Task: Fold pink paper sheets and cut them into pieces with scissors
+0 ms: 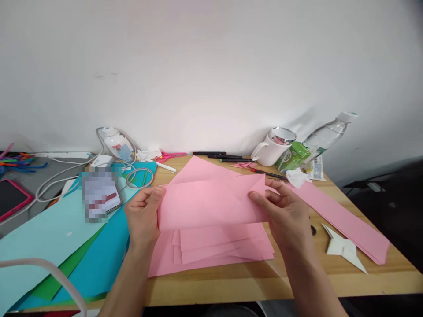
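Observation:
A pink sheet of paper (205, 204), folded into a wide strip, is held up above the table between both hands. My left hand (143, 215) pinches its left end, thumb in front. At the right end my right hand (284, 211) grips it, the thumb pressing near a creased, pointed corner; the fingers behind are partly hidden. Beneath the held paper lie several folded pink paper pieces (224, 246) on a larger pink sheet (161, 259). To the right rest long pink strips (346, 224) and a white folded paper star (342, 248).
Behind stand a white mug (272, 149), a green carton (294, 156) and a clear bottle (327, 134). Black markers (236, 160) and pink scissors (170, 156) lie near the wall. On the left, a phone (101, 196) with cables rests on coloured sheets (99, 259).

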`<state>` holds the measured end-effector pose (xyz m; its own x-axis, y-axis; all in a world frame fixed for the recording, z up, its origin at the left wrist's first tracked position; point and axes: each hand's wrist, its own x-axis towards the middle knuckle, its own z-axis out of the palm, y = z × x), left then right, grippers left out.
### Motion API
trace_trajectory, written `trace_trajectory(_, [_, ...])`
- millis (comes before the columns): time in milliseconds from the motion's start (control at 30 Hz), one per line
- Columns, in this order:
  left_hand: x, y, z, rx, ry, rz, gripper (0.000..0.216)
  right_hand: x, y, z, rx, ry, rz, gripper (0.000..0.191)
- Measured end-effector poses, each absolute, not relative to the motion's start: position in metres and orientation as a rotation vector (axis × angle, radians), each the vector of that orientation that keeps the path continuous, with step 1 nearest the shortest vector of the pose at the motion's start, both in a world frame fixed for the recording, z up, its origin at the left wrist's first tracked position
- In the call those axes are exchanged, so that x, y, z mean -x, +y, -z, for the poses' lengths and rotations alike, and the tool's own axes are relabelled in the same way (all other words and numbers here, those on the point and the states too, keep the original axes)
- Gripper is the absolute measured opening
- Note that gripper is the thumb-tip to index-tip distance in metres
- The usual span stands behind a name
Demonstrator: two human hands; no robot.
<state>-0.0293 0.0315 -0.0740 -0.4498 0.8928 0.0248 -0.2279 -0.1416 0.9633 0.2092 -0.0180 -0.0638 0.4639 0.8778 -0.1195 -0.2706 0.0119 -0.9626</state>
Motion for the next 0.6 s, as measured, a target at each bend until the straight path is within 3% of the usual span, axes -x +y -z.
trace_trajectory(600, [0.027,0.030,0.068,-0.687,1.270,-1.541,0.025,-0.198,-0.031,0.046,1.321,-0.638,-0.958,0.027])
